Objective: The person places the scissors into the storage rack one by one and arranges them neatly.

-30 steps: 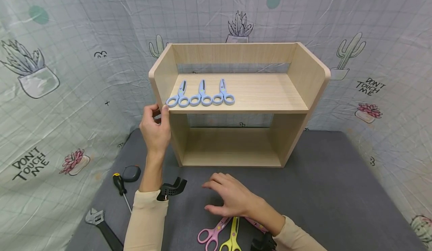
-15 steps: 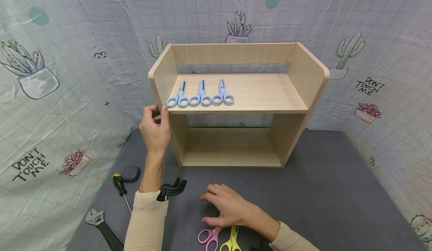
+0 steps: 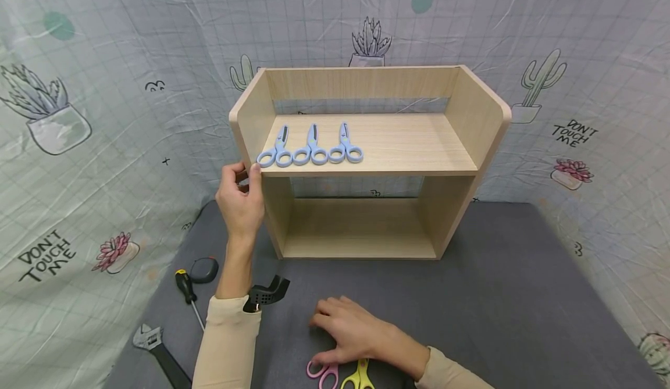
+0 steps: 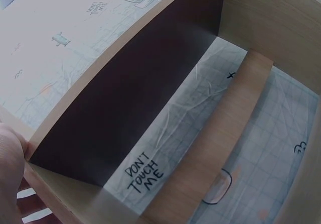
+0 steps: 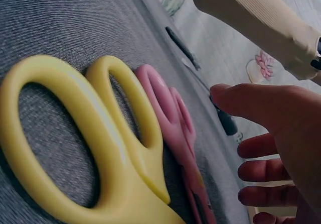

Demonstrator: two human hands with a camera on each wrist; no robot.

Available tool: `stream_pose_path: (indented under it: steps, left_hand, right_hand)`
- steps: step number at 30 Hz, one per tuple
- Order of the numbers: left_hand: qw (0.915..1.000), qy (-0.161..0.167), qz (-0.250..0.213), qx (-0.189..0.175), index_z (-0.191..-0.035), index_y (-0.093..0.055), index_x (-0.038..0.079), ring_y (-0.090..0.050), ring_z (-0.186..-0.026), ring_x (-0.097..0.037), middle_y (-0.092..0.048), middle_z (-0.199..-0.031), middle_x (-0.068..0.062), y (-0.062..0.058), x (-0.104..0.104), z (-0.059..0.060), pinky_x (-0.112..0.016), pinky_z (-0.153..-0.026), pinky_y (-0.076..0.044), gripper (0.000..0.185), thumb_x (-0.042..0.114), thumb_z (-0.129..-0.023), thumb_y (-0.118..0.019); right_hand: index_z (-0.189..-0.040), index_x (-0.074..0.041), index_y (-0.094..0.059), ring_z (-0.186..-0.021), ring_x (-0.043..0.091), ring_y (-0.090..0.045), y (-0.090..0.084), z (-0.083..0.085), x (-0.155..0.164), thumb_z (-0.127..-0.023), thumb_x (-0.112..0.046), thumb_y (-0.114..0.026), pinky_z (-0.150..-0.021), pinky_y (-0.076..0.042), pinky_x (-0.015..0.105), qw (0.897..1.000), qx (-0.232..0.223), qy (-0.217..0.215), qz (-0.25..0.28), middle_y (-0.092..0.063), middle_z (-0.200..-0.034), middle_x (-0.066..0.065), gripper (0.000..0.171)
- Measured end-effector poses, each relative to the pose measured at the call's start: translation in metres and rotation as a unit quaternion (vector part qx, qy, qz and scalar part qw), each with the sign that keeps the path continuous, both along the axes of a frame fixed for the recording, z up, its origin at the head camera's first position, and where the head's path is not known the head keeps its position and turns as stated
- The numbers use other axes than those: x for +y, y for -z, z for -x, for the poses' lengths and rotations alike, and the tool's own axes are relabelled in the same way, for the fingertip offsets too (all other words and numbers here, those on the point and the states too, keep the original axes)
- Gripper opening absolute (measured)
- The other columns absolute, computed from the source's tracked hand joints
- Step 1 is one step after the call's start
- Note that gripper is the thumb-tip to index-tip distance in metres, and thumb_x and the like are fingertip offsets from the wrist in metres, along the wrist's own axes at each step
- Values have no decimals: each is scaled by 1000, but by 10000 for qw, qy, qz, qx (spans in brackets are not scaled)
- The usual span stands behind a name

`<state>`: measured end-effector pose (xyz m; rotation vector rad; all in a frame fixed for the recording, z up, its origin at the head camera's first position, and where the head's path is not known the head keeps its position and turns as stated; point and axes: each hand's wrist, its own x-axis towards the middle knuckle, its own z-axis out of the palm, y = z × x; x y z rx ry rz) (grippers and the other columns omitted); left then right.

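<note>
My left hand grips the left side panel of a light wooden two-tier shelf, thumb at the front edge of its upper board. Three blue scissors lie side by side on that board: one scissors at the left, another scissors in the middle, a third scissors to the right. My right hand is low over the table with fingers parted and nothing between them. Pink scissors and yellow scissors lie beneath it, their blades covered by the hand in the head view.
On the grey table at the left are an adjustable wrench, a screwdriver and a dark round object. Behind the shelf hangs a cloth printed with cacti. The left sleeve crosses near the tools.
My right hand has moved down toward me over the pink and yellow scissors, covering more of them. The left hand and the blue scissors have stayed in place.
</note>
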<state>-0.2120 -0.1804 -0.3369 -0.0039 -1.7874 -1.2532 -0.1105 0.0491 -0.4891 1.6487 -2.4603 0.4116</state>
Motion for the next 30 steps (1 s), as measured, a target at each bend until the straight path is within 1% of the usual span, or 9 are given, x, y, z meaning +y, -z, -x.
stream_pose_path:
  steps: [2,9,13,18,22,27,30]
  left_hand:
    - [10000,4,1,-20,-111,-63,-6,-69,-94,-28,-71,-107,-22,0,0,0,-10,-71,-46,30,21,-97,-66]
    - [10000,-31,21,-37,-112,-63,-6,-69,-96,-28,-71,-108,-21,1,0,-1,-12,-72,-47,32,22,-97,-65]
    - [10000,4,34,-1,-111,-64,-5,-70,-96,-27,-71,-108,-20,1,-1,-1,-14,-73,-49,32,25,-97,-65]
    - [10000,-45,59,11,-112,-63,-6,-69,-95,-28,-71,-108,-22,1,0,0,-11,-72,-46,32,22,-97,-65]
    - [9999,-86,72,13,-112,-63,-7,-69,-95,-30,-70,-108,-24,1,1,1,-10,-71,-45,30,19,-97,-65]
    - [9999,-135,85,-7,-112,-61,-11,-68,-95,-35,-69,-108,-28,2,1,3,-9,-71,-44,28,13,-98,-63]
    - [9999,-125,98,-18,-112,-61,-10,-68,-96,-35,-69,-108,-28,2,1,3,-8,-71,-44,28,14,-98,-63]
  right_hand:
    - [-110,-24,-68,-85,4,-51,1,-1,-1,-82,-64,-70,-69,-33,16,9999,82,-14,-100,-54,-96,-13,49]
    - [-104,-27,-69,-85,3,-52,8,-5,-3,-85,-67,-65,-72,-38,21,9989,115,-133,-426,-55,-93,-14,45]
    - [-105,-28,-69,-85,2,-52,12,-6,-4,-87,-62,-66,-72,-37,19,9984,182,-212,-498,-54,-93,-14,39]
    - [-105,-29,-70,-84,2,-52,12,-5,-3,-89,-57,-67,-70,-33,17,9980,194,-287,-525,-57,-93,-13,33]
    - [-101,-30,-71,-82,1,-51,11,-8,-2,-89,-58,-65,-68,-30,16,9980,264,-341,-464,-56,-91,-14,31]
    - [-93,-31,-69,-80,1,-50,11,-15,-1,-85,-65,-67,-67,-28,17,9971,588,-414,-232,-54,-86,-16,35]
    - [-90,-32,-68,-79,1,-51,12,-20,-1,-82,-67,-68,-67,-29,17,9959,786,-439,-111,-53,-84,-16,36]
